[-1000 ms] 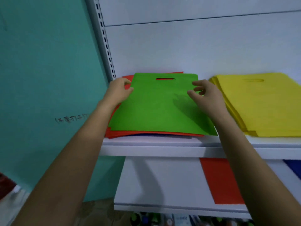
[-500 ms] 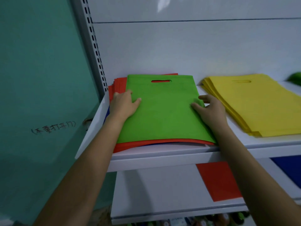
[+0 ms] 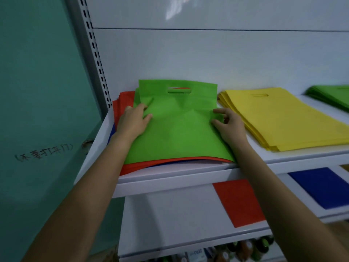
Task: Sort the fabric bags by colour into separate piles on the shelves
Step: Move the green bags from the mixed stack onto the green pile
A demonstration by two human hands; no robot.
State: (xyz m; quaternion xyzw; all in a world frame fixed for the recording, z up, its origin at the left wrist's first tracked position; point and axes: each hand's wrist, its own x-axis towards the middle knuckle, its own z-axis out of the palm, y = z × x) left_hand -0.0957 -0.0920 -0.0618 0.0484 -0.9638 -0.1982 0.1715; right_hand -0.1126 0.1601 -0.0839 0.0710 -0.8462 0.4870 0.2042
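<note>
Head view: green bag (image 3: 179,129) lies on top of a mixed red-and-blue pile at the left end of the upper shelf (image 3: 170,184), its top part creased. Left hand (image 3: 134,121) pinches its left edge and right hand (image 3: 230,125) pinches its right edge, thumb against fingers. Yellow pile (image 3: 283,118) sits just beside it, to the right.

**Three piles above, two single bags below**

The upper shelf (image 3: 170,184) carries three piles: one mixed pile (image 3: 130,167) of red and blue topped by a green bag (image 3: 179,129), one yellow pile (image 3: 283,120) and one green pile (image 3: 332,97). The lower shelf (image 3: 170,224) shows one red bag (image 3: 239,203) and one blue bag (image 3: 319,186). Two hands: left hand (image 3: 133,123), right hand (image 3: 229,125).
</note>
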